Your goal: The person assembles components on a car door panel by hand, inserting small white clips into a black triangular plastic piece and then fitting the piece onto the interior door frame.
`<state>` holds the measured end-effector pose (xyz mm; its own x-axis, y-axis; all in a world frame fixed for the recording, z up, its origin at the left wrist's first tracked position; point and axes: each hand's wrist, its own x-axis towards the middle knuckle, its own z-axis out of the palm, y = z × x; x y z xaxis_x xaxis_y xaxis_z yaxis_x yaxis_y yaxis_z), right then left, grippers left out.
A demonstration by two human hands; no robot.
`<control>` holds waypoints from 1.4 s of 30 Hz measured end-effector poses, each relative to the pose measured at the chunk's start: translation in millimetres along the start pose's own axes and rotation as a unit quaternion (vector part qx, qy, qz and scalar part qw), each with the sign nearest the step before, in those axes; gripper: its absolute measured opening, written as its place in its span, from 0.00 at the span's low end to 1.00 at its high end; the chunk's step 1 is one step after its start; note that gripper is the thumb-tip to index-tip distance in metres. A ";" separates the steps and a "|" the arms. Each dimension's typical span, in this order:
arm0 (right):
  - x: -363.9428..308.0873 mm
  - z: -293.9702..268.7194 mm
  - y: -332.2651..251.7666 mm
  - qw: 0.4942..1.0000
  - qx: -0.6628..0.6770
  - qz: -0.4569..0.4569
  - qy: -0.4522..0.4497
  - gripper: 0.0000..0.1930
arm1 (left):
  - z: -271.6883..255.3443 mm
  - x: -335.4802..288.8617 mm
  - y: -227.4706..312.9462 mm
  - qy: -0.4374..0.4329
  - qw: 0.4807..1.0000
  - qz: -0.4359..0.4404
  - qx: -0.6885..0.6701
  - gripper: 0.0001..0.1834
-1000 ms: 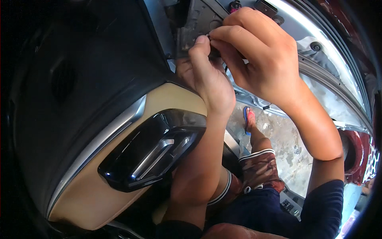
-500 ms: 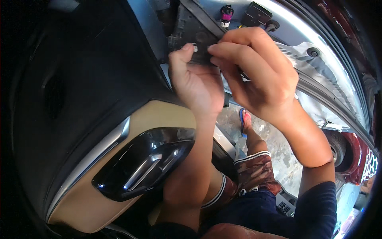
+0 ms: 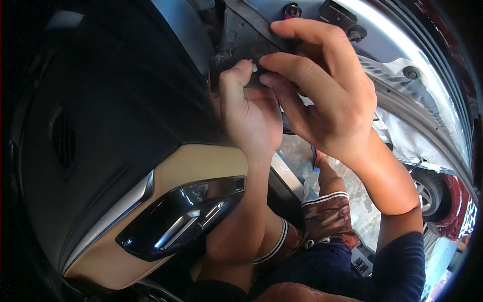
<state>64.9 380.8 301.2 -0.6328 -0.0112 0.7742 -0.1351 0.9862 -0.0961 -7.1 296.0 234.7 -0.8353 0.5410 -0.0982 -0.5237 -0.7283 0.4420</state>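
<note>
My left hand (image 3: 251, 113) holds up a dark, roughly triangular plastic trim panel (image 3: 236, 48). Its thumb presses on the panel's face and the other fingers pass behind. A small whitish clip (image 3: 254, 66) sits on the panel beside that thumb's tip. Close to the clip, the thumb and one finger of my right hand (image 3: 329, 93) are bent with a small gap between their tips. Another finger of that hand stretches over the panel's upper edge. I see nothing held in the right hand; parts of its inner side are hidden.
On the left lies a black dashboard (image 3: 115, 110) with a beige panel (image 3: 201, 158) and a glossy black door-handle trim (image 3: 186, 214). An open car door frame (image 3: 397, 98) curves along the right. A purple-and-black connector (image 3: 291, 11) and a wheel (image 3: 426, 190) are beyond my right arm.
My right fingers have spread, with one lifting up and away from the others. My left thumb has shifted slightly right, nearer the clip. The whole view has tilted a little.
</note>
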 end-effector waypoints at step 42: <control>-1.2 -45.1 -29.7 0.947 0.219 0.192 0.137 0.06 | 122.4 -54.0 92.4 -0.074 0.615 0.302 0.725 0.36</control>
<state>104.0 359.0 331.3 -0.4856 0.4361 0.7576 -0.2770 0.7452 -0.6065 10.1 250.9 390.0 -0.7226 0.4670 0.5097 0.6646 0.2666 0.6980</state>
